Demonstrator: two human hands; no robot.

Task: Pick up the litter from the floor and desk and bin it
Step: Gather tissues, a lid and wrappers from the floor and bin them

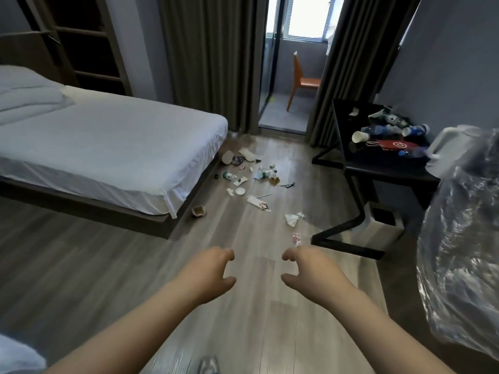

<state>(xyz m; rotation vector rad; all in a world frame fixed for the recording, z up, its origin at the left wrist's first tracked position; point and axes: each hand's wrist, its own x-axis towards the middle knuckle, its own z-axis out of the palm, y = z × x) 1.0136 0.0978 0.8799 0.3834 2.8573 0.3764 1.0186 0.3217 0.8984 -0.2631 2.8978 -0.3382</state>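
Reaching forward over the wooden floor (256, 319): left hand (213, 268) and right hand (305, 268), side by side but apart, backs up, fingers loosely curled, thumbs turned toward each other. Both hold nothing and touch nothing.

Litter on the floor, scattered between the bed (108, 136) and the counter (378, 168), ahead of the hands:
- pink wrapper (296, 238), nearest to the hands, just past the right hand in this view;
- crumpled tissue (291, 220), beyond the wrapper, near the counter's black foot;
- brown crumpled cup (199, 211), on its own by the corner of the bed base;
- printed packet (263, 205) on a white scrap, mid-floor;
- round white lid (240, 191), beside more white scraps;
- small bottle (229, 176), lying on its side near the bed;
- tipped paper cup (227, 157), farthest back, close to the bed's end, with other small pieces too blurred to tell apart.

Litter on the counter, a black desk against the right wall:
- white cup (360, 136), on its side at the near edge of the pile;
- plastic bottles (388, 129) with blue labels, heaped together, lying down;
- red bag (391, 145), flat, in front of the bottles.

Bin (378, 233): white, square, dark inside, standing on the floor under the counter.

Other items: clear plastic bag (464, 252), large and crinkled, at the right edge; orange chair (305, 82) beyond the parted curtains (210, 58).
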